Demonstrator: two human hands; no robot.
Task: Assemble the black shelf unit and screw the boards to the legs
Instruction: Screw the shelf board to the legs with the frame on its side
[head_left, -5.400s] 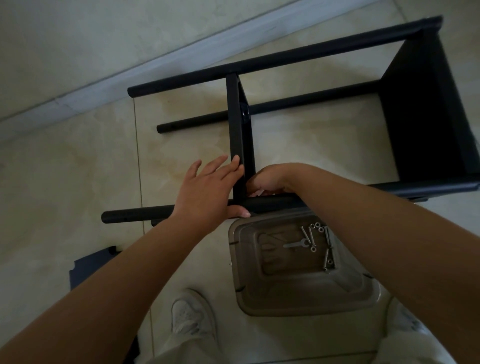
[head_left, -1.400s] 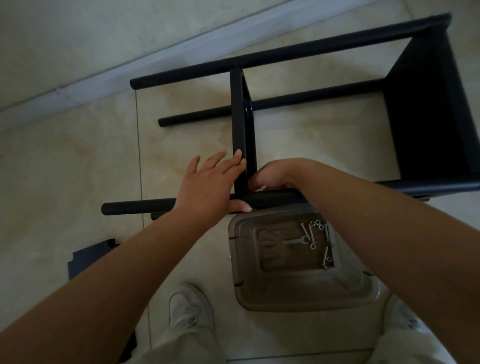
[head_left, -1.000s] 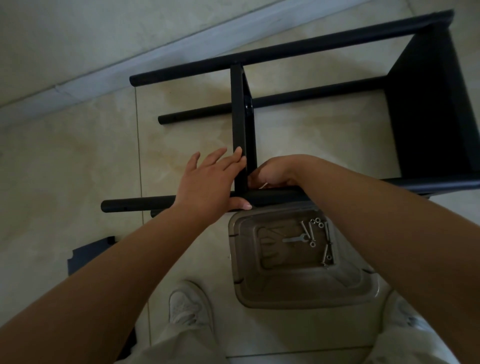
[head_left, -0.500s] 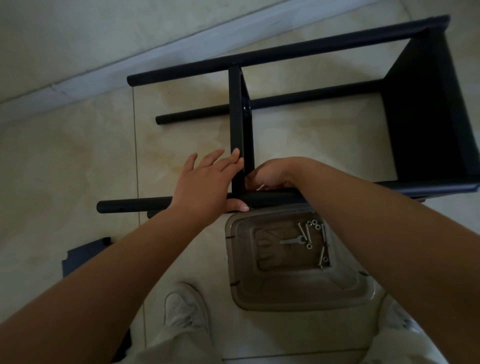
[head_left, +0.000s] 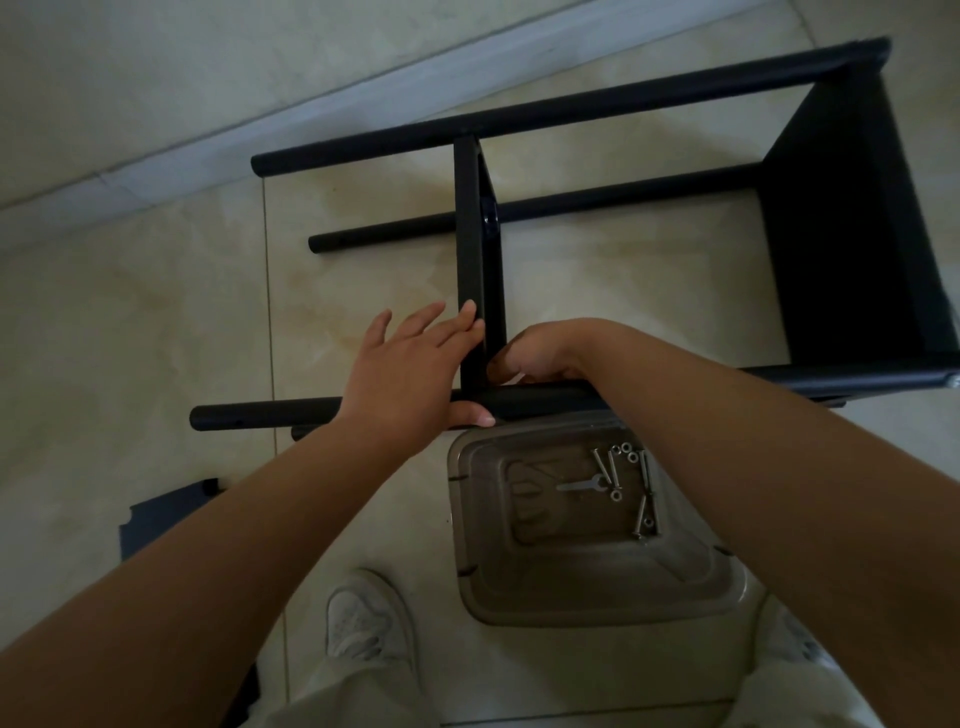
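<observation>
Both arms reach forward and down; the left hand (head_left: 410, 369) lies flat, fingers straight and spread, thumb tucked under. The right hand (head_left: 535, 351) is curled, fingertips hidden.

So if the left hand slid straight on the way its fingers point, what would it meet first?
Its fingertips already touch it: the left hand lies flat against the edge of the middle shelf board, so that board blocks it at once, though the picture leaves depth unclear.
</observation>
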